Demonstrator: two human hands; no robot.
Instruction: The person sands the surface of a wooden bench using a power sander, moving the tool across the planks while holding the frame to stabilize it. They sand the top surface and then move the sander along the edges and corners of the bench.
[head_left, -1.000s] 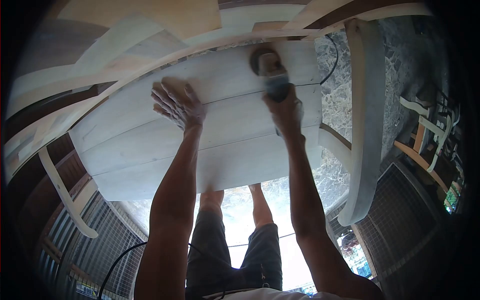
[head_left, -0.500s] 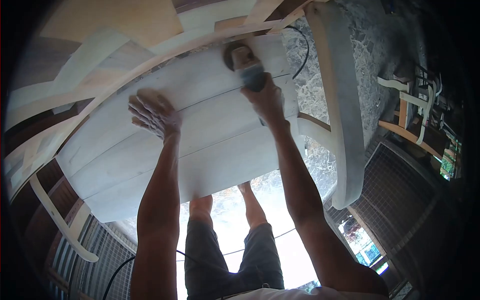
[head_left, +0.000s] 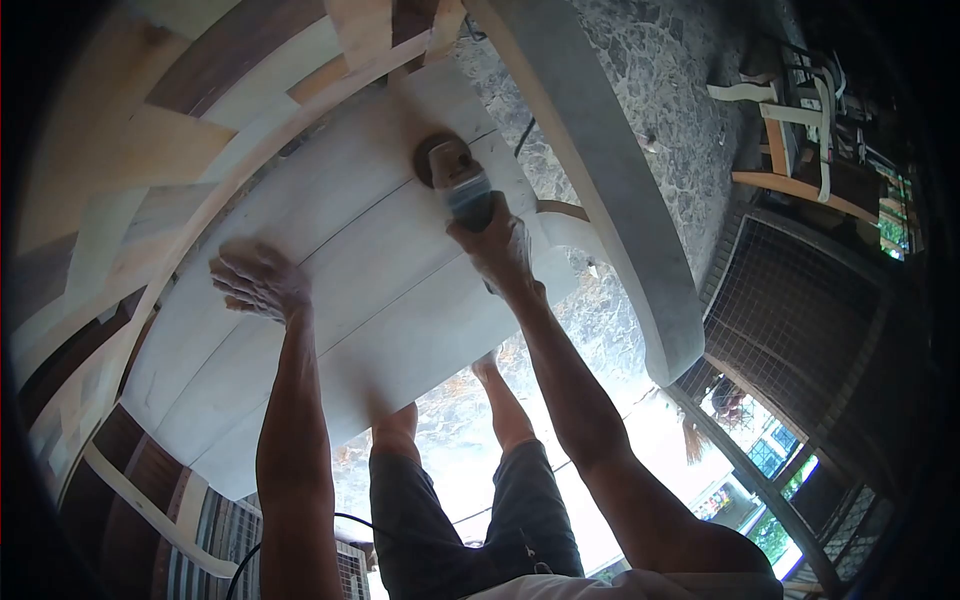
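My right hand (head_left: 497,254) grips the body of an angle grinder (head_left: 470,190) with a round disc at its far end. The disc is over a long seam in a pale wooden panel (head_left: 345,365) made of several joined boards. My left hand (head_left: 262,280) lies on the panel to the left with its fingers spread, holding nothing. Pale dust coats its fingers. The panel stretches in front of my legs, and its surface looks whitish and dusty.
A curved pale wooden beam (head_left: 610,170) runs along the panel's right side. A patchwork wooden surface (head_left: 215,110) curves along the upper left. Wooden chair-like frames (head_left: 800,130) stand far right, near a mesh screen (head_left: 790,320). A dark cable (head_left: 246,570) hangs lower left.
The grinder has come back from near the panel's far edge to the seam, closer to me. My left hand stays flat on the panel. The whole view has turned and shifted.
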